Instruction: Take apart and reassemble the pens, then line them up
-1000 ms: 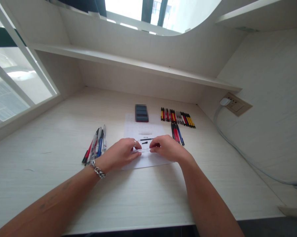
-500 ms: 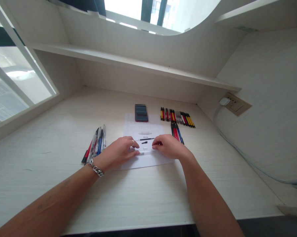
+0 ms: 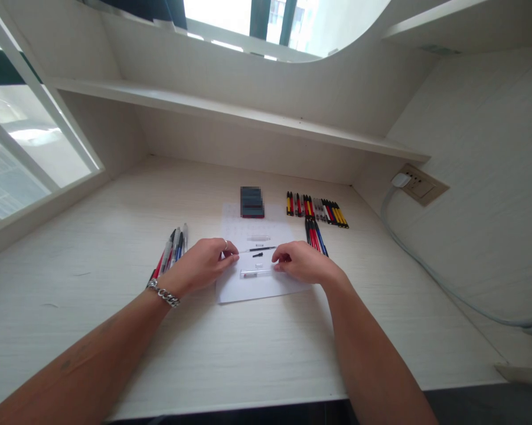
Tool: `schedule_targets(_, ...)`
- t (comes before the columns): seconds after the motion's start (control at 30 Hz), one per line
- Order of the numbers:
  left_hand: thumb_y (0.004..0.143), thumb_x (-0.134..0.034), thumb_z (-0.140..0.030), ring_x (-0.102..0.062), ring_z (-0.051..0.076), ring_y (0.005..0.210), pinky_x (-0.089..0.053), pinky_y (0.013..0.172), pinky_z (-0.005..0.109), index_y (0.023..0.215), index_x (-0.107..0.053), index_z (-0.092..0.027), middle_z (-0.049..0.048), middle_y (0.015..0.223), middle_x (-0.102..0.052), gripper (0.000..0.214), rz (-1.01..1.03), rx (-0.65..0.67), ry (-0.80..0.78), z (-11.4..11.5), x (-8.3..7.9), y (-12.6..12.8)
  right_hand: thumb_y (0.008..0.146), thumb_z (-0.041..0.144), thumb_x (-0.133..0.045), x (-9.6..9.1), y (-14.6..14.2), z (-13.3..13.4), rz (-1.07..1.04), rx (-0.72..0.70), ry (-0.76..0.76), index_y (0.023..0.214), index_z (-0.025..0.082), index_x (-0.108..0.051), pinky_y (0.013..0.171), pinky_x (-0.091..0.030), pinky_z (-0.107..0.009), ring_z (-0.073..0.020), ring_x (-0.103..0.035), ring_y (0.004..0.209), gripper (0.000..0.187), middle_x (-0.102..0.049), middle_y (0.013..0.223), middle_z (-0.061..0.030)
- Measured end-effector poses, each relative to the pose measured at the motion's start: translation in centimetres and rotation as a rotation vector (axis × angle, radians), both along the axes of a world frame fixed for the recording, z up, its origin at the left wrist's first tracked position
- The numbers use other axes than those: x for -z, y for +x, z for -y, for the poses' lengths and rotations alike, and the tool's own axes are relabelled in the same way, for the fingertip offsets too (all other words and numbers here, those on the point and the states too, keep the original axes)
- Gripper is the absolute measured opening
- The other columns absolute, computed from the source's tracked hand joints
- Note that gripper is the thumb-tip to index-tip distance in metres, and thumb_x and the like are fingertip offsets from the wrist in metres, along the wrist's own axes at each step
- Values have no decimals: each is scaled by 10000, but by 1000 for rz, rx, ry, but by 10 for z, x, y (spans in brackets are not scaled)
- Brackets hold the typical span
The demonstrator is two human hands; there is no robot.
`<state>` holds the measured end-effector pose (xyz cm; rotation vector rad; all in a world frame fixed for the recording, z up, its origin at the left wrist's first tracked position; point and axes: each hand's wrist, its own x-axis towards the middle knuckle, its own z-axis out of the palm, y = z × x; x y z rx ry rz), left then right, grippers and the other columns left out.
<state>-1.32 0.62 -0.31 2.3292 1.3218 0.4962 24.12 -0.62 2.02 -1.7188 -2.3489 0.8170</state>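
Observation:
My left hand (image 3: 206,261), with a ring and a chain bracelet on it, has thumb and fingertips together at the left end of a thin pen refill (image 3: 262,248). My right hand (image 3: 303,262) has its fingers curled round the right end of a clear pen barrel (image 3: 254,273), which lies across the paper; that end is hidden. Between the hands lie a small black pen tip (image 3: 257,255) and a small clear piece (image 3: 259,265). Farther up are a clear pen cap (image 3: 258,238) and another small clear piece (image 3: 259,245).
The parts lie on a white paper sheet (image 3: 237,294) on the desk. A dark box-like object (image 3: 252,202) sits at its top edge. Loose pens (image 3: 177,248) lie left; a row of pens (image 3: 317,209) and a bundle (image 3: 316,237) lie right. A cable (image 3: 420,267) runs from the wall socket (image 3: 420,186).
My left hand has drawn back left and slightly up from the clear barrel, whose left end now shows. My right hand has stayed nearly still.

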Motion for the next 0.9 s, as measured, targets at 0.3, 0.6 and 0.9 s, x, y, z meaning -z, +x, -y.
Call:
schedule_targets(0.3, 876, -470, -356, -615, 191, 789, -435, 712, 283, 910, -704, -209, 45, 873, -704, 279, 65, 34, 29, 2, -1, 3, 700, 216, -681, 5, -13, 3, -31, -69, 41, 765, 228, -716, 580, -397, -236, -148, -585, 701, 75, -691, 813, -18)
schedule_targets(0.6, 879, -490, -395, -618, 158, 752, -449, 689, 255, 1112, -659, -230, 26, 900, -709, 332, 185, 169, -197, 11, -7, 10, 788, 191, -630, 1, -22, 7, -408, -50, 230, 856, 207, -680, 724, -448, -247, -126, -596, 788, 86, -671, 885, -12)
schedule_targets(0.9, 851, -538, -395, -623, 168, 787, -477, 709, 283, 999, -636, -190, 34, 886, -683, 272, 320, 130, -255, 7, -6, 8, 809, 195, -617, 6, -26, 4, -440, 12, 292, 945, 210, -673, 738, -448, -260, -138, -595, 820, 148, -678, 916, -28)
